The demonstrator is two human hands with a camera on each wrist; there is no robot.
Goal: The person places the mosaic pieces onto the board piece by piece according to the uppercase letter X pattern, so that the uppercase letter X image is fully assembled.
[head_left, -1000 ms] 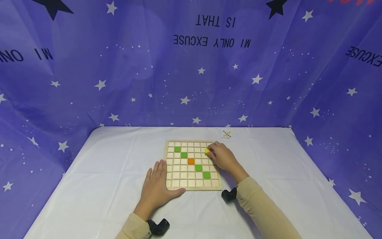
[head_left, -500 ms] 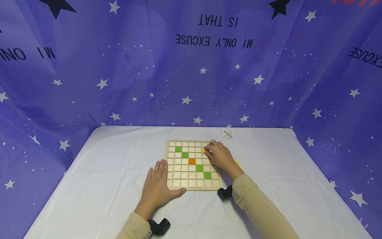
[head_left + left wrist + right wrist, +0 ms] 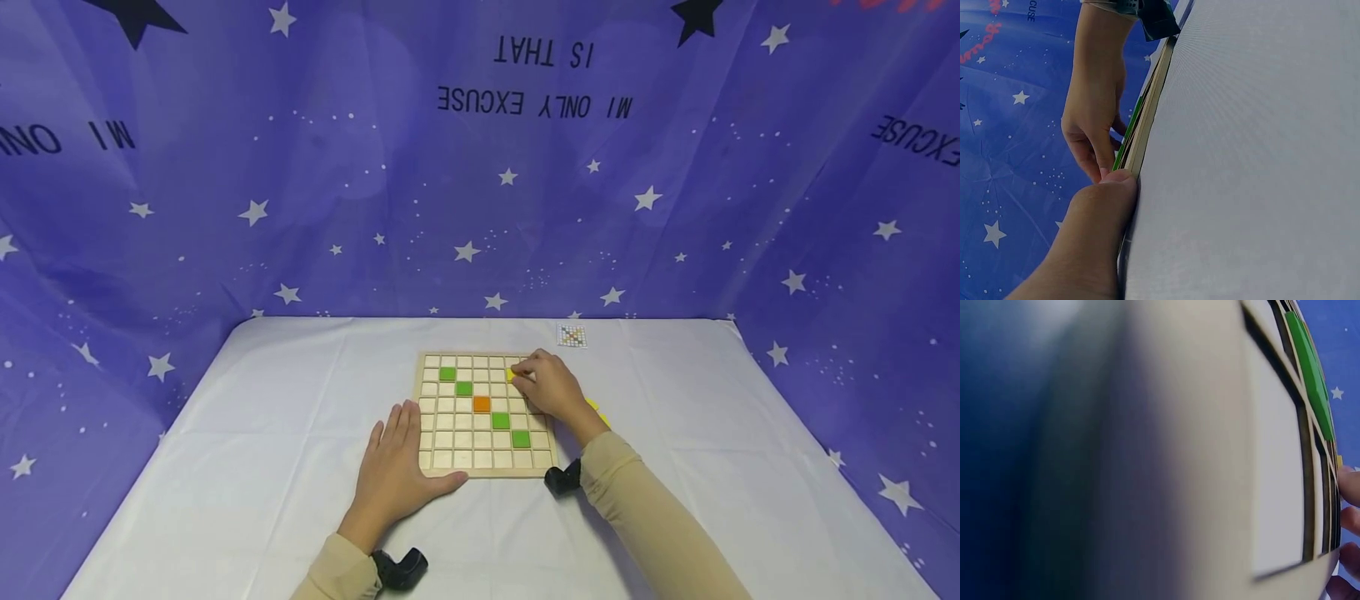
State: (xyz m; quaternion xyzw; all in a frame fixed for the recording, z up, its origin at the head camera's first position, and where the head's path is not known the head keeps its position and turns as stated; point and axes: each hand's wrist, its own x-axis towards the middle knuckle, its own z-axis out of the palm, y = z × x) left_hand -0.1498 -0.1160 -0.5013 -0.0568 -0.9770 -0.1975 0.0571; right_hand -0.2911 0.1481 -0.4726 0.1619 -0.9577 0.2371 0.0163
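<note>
A square wooden grid board (image 3: pixel 442 460) lies on the table. Down its diagonal sit several green tiles (image 3: pixel 500 421) and one orange tile (image 3: pixel 482 404). My right hand (image 3: pixel 553 387) pinches a yellow tile (image 3: pixel 512 375) at a cell in the second row from the back, near the right side; the fingers partly cover it. My left hand (image 3: pixel 393 458) lies along the left and front edges with fingers straight, its thumb on the front rim. In the left wrist view that thumb (image 3: pixel 1107 197) presses the board's edge. The right wrist view shows my right fingertips (image 3: pixel 1350 487) at the far rim.
A small printed pattern card (image 3: pixel 572 336) lies behind the board to the right. More yellow tiles (image 3: pixel 597 412) lie on the white tablecloth (image 3: pixel 262 433), partly hidden by the right forearm. A purple starry curtain (image 3: pixel 465 208) stands behind the table.
My right hand has moved slightly left and back with the yellow tile, onto the cell. Yellow tiles behind the right wrist have come into sight. The left hand stays on the board.
</note>
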